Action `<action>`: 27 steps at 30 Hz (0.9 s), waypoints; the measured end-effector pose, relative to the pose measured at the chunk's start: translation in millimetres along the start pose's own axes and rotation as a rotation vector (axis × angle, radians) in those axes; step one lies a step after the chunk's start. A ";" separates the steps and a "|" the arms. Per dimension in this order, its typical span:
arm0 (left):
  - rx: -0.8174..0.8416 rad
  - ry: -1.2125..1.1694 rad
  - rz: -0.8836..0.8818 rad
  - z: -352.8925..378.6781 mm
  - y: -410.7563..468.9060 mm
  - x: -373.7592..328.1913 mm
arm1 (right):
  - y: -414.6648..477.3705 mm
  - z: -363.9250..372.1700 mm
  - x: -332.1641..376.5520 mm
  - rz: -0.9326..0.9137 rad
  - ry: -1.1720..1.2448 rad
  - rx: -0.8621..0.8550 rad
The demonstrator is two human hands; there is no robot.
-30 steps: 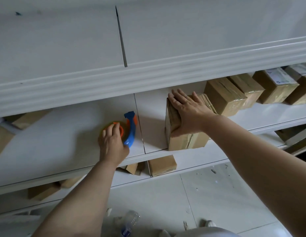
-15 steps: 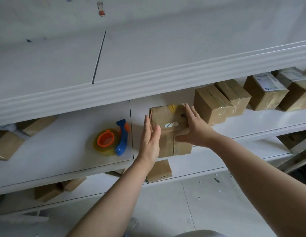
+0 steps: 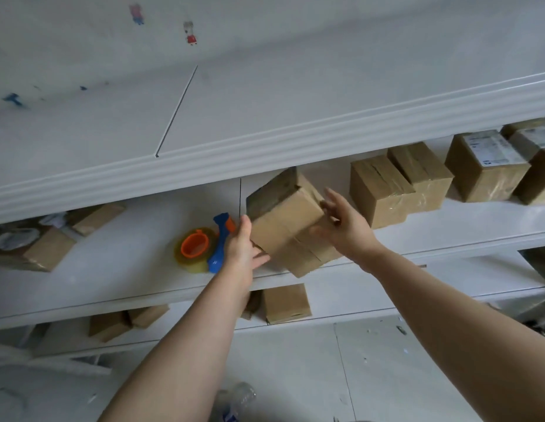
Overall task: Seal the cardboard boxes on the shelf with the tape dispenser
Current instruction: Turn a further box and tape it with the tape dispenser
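Since the frame before, the box (image 3: 286,226) was turned: now it is tilted, with 1 corner pointing down over the front edge of the shelf (image 3: 112,269), and the view has swung up, so more of the wall shows. The dispenser (image 3: 217,242) did not move on the shelf.

The white shelf crosses the frame from middle left to right, under a wide white board. At the upper right of the frame, 4 other boxes (image 3: 377,193) stand in a row on it, with shiny tape on them; the 2 far ones carry white labels. At the left edge lie 2 more boxes (image 3: 45,248). On a lower shelf, at lower centre, 1 box (image 3: 286,303) shows.

The tilted box is at the centre, between both hands, which are apart. The left hand (image 3: 239,248) is at its left edge, thumb up along the side and straight fingers under the lower corner. The right hand (image 3: 345,229) touches its right side with spread, uncurled fingers. I cannot tell if the box still touches the shelf.

The dispenser, blue and orange with a yellowish tape roll, lies just left of the left hand; no hand holds it.

At the top of the frame, 2 small stickers (image 3: 190,33) are on the wall.
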State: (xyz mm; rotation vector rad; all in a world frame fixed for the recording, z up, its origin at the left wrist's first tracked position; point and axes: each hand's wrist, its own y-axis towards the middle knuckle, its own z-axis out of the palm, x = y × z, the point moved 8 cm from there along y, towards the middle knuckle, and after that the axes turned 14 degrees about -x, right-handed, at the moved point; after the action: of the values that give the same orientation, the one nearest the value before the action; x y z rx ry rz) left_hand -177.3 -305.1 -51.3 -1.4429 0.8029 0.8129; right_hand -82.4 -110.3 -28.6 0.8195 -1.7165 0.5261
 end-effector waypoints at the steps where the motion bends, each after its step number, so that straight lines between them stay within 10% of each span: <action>1: -0.040 -0.039 -0.056 -4.4 3.3 8.1 | 3.6 -1.7 3.0 -0.011 0.015 -0.004; 7: -0.212 -0.041 -0.206 -20.9 15.8 40.4 | 16.1 -9.5 6.8 -0.117 -0.383 -0.112; 16: -0.359 0.117 -0.077 -28.4 29.4 26.2 | 8.5 0.9 -45.5 0.366 0.222 -0.020; 21: -0.175 -0.123 -0.124 -12.4 21.3 28.6 | -9.2 12.6 -88.8 0.612 0.113 0.001; 27: -0.068 0.082 0.003 -1.7 6.7 23.1 | 7.6 0.0 -75.6 0.445 -0.061 -0.051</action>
State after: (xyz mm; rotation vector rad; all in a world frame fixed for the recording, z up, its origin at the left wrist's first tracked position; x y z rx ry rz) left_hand -171.2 -307.2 -74.5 -1.5434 0.8464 0.7943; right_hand -76.6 -85.9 -100.3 0.4164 -1.9707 0.7565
